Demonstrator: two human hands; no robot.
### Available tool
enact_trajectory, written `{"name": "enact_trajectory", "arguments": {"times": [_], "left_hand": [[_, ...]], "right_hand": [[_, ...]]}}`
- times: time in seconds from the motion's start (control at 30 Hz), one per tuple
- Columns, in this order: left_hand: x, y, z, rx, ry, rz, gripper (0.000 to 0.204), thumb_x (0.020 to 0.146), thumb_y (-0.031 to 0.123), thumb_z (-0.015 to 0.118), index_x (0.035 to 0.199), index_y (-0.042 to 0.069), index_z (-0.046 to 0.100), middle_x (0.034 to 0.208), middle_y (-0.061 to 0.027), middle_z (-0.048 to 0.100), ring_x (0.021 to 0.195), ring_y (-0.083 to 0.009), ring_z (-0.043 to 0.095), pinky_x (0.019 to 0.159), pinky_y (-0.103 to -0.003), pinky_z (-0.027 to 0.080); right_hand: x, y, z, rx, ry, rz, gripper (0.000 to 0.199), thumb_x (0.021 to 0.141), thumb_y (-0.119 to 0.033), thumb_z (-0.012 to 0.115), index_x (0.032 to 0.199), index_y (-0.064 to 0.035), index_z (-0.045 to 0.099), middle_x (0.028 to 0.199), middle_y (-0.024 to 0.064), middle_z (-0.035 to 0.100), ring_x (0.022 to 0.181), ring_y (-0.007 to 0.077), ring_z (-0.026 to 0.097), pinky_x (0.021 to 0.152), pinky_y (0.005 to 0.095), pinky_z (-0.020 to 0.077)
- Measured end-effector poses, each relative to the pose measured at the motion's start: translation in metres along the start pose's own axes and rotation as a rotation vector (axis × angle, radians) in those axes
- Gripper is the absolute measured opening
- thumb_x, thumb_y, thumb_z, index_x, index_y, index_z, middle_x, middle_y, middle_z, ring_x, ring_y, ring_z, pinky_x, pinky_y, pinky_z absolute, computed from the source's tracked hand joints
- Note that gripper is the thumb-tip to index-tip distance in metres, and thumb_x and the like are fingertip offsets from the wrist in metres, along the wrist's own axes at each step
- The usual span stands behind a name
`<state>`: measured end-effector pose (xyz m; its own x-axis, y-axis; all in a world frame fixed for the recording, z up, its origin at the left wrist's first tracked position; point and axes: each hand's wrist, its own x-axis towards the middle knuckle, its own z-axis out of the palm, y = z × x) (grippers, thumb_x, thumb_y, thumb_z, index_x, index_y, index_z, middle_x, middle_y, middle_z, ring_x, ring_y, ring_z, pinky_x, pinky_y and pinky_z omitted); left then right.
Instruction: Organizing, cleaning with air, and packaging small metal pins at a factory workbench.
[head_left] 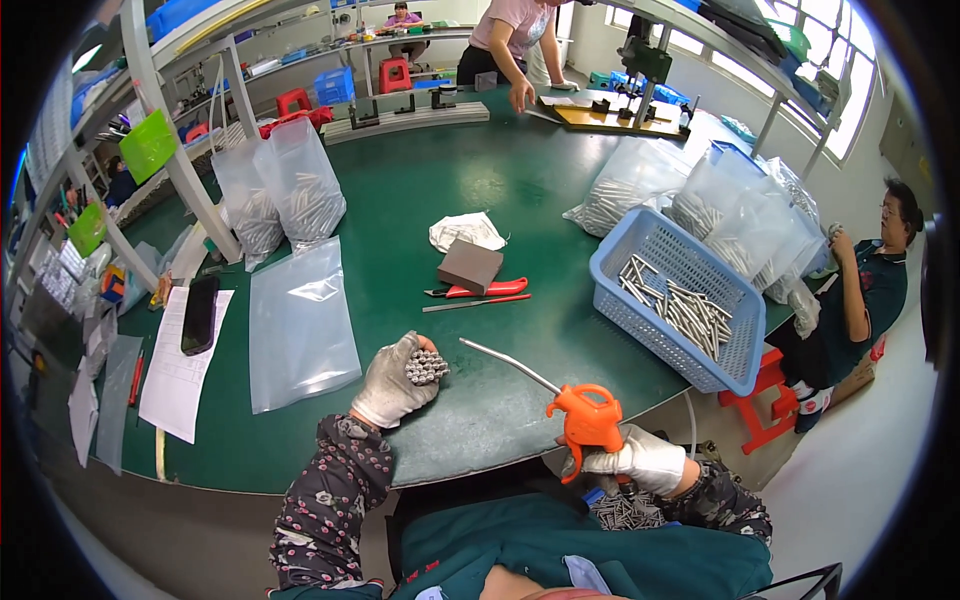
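Note:
My left hand [388, 388], in a pale work glove, is closed around a bundle of metal pins [427, 367] whose ends face right, just above the green table. My gloved right hand [642, 461] grips an orange air blow gun [592, 415] at the table's front edge. Its long, thin metal nozzle points up and left, towards the pins but apart from them. Beyond my hands lie a brown block [470, 265], a red-handled cutter [500, 287], a thin rod-like tool [476, 303] and a white cloth [468, 232]. Below the table edge, more metal pins [628, 511] are partly hidden by my right arm.
On the right stands a blue basket [610, 290] of metal pins, beside filled plastic bags [630, 185]. To the left are an empty plastic bag [300, 330], a phone [200, 315] on paper and more filled bags [305, 195]. Other people work at the far side and right.

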<state>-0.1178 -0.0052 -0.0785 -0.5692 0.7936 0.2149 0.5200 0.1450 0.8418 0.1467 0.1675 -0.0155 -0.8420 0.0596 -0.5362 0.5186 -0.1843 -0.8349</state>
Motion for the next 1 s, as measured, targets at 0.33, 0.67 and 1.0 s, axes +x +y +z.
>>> {"name": "enact_trajectory", "arguments": {"times": [0.33, 0.67, 1.0], "left_hand": [[0.002, -0.010, 0.005, -0.003, 0.046, 0.098, 0.030, 0.060, 0.004, 0.064, 0.086, 0.002, 0.050, 0.068, -0.0090, 0.058, 0.063, -0.0224, 0.060, 0.059, -0.030, 0.047], [-0.002, -0.011, 0.002, 0.013, 0.035, 0.044, 0.032, 0.059, 0.001, 0.065, 0.087, 0.004, 0.050, 0.072, -0.0029, 0.055, 0.065, -0.0118, 0.055, 0.060, -0.024, 0.045], [0.005, -0.005, 0.001, 0.010, 0.001, 0.080, 0.029, 0.061, 0.001, 0.064, 0.088, 0.002, 0.053, 0.071, -0.0050, 0.057, 0.064, -0.0137, 0.056, 0.060, -0.025, 0.046]], "right_hand": [[-0.007, -0.009, 0.000, -0.118, 0.140, 0.026, 0.039, 0.075, -0.034, 0.066, 0.098, -0.0036, 0.059, 0.075, 0.0044, 0.061, 0.049, 0.0086, 0.048, 0.046, 0.0207, 0.0387], [-0.007, -0.026, -0.011, -0.322, 0.274, 0.182, 0.037, 0.075, -0.034, 0.066, 0.092, -0.0022, 0.059, 0.063, 0.0019, 0.056, 0.045, 0.0083, 0.047, 0.042, 0.0221, 0.0369], [0.003, -0.048, -0.005, -0.534, 0.330, 0.162, 0.040, 0.074, -0.031, 0.068, 0.095, 0.0014, 0.058, 0.061, 0.0037, 0.056, 0.048, 0.0115, 0.051, 0.047, 0.0254, 0.0414]]}}
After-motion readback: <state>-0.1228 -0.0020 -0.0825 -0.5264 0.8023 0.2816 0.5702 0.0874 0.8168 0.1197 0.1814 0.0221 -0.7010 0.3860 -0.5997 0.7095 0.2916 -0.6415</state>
